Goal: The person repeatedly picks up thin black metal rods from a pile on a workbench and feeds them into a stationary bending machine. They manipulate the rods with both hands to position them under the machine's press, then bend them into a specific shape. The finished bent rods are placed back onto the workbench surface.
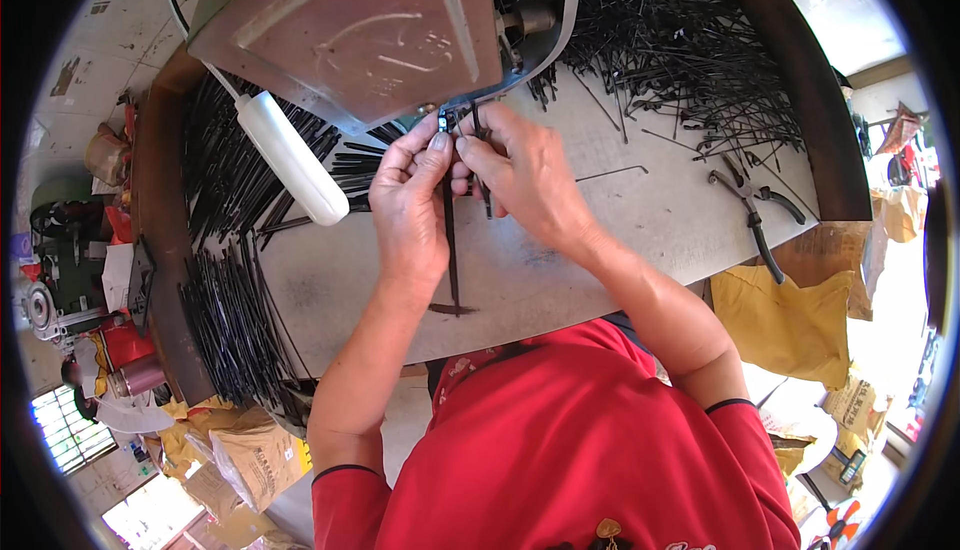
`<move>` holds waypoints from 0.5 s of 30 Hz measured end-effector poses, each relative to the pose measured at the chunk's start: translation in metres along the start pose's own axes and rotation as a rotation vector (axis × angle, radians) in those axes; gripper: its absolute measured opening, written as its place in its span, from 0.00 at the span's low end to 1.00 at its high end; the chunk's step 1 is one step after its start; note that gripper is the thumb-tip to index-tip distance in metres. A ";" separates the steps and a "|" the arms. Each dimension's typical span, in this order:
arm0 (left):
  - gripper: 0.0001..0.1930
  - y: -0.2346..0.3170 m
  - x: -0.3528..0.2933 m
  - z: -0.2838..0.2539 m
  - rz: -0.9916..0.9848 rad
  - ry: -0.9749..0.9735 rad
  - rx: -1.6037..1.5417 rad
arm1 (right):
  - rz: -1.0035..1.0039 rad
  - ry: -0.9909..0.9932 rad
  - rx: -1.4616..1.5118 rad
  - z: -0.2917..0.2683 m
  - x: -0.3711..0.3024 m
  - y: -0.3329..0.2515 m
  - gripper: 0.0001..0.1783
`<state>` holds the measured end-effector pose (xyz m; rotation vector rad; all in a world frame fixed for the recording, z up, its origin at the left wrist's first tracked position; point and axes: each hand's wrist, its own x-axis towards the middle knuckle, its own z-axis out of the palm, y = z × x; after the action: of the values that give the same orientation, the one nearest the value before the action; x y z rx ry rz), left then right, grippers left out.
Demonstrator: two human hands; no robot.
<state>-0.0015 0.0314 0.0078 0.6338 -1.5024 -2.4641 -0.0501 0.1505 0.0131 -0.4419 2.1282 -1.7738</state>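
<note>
Workshop clutter surrounds a pale worktable (pixel 640 220) heaped with black wire rods (pixel 700 70) on the far and left sides, pliers (pixel 752 212) lying to the right. Both hands meet under the reddish machine housing (pixel 350 30). Left hand (pixel 408 200) pinches a thin black rod (pixel 450 240) near its top end; right hand (pixel 520 175) closes on the same end and steadies it. Rod hangs straight down below the fingers, its lower tip over the table. Judgement: keep the rod vertical and pinch close to the machine's mouth

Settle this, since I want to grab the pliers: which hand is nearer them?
Right. The right hand is across bare table from the pliers; the left hand is farther still, beyond the right one.
</note>
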 end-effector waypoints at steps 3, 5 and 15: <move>0.11 0.021 0.011 -0.013 -0.158 -0.106 0.045 | 0.051 -0.102 -0.038 -0.011 0.011 -0.007 0.10; 0.11 0.017 0.014 -0.022 -0.207 -0.111 0.026 | 0.109 -0.143 0.011 -0.013 0.012 -0.007 0.10; 0.14 0.002 -0.003 -0.011 0.000 -0.056 0.066 | 0.073 -0.027 0.138 -0.003 -0.002 -0.002 0.10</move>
<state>0.0055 0.0230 0.0057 0.5807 -1.6097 -2.4615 -0.0498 0.1534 0.0159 -0.3461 1.9627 -1.8477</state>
